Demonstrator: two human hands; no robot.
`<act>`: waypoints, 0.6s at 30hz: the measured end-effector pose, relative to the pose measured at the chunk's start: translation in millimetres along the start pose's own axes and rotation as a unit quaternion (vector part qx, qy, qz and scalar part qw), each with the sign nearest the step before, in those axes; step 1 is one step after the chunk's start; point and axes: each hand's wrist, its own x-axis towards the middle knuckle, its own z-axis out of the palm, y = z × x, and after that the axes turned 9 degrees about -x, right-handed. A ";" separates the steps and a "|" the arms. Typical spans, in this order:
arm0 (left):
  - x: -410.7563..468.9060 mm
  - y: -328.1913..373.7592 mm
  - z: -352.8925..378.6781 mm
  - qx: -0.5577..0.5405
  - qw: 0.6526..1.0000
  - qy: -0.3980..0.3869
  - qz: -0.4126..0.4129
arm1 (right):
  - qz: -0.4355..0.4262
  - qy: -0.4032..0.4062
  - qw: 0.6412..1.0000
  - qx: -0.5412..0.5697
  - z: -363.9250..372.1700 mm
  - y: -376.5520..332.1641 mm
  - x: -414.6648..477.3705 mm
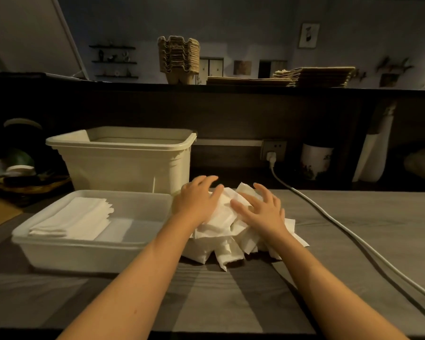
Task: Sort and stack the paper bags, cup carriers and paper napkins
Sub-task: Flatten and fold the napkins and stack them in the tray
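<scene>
Both hands lie spread and flat on the loose napkin pile [216,217] on the tabletop [353,229], left hand [196,200] and right hand [261,212], gripping nothing. Just left of the pile (nearer the left hand) sits the shallow tray [84,256] with its folded napkin stack [76,217]. Cup carriers [178,57] and paper bags [314,74] stand stacked on the far shelf [108,81].

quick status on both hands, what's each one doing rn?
Left hand: open, fingers resting on the loose napkin pile.
Right hand: open, fingers spread, resting on the same pile.
</scene>
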 end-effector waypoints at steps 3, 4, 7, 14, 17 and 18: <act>-3.5 -2.7 -6.8 -0.105 0.991 0.083 -0.001 | -0.045 0.043 0.998 0.032 0.3 0.0 1.3; -5.5 -2.9 -9.0 -0.133 0.986 0.101 0.007 | -0.061 0.059 0.995 0.051 0.3 -0.5 1.3; -14.1 -1.2 -12.2 -0.216 0.964 0.145 0.053 | -0.108 0.103 0.984 0.102 -4.4 -5.4 -1.3; -25.7 -1.2 -2.4 -0.329 0.902 0.246 0.135 | -0.254 0.065 0.965 0.021 -20.2 -15.0 -11.7; -28.4 2.3 0.6 -0.320 0.889 0.276 0.175 | -0.271 0.065 0.959 -0.055 -24.5 -13.3 -9.7; -29.0 3.4 0.8 -0.319 0.888 0.275 0.184 | -0.276 0.058 0.956 -0.081 -24.6 -12.7 -9.1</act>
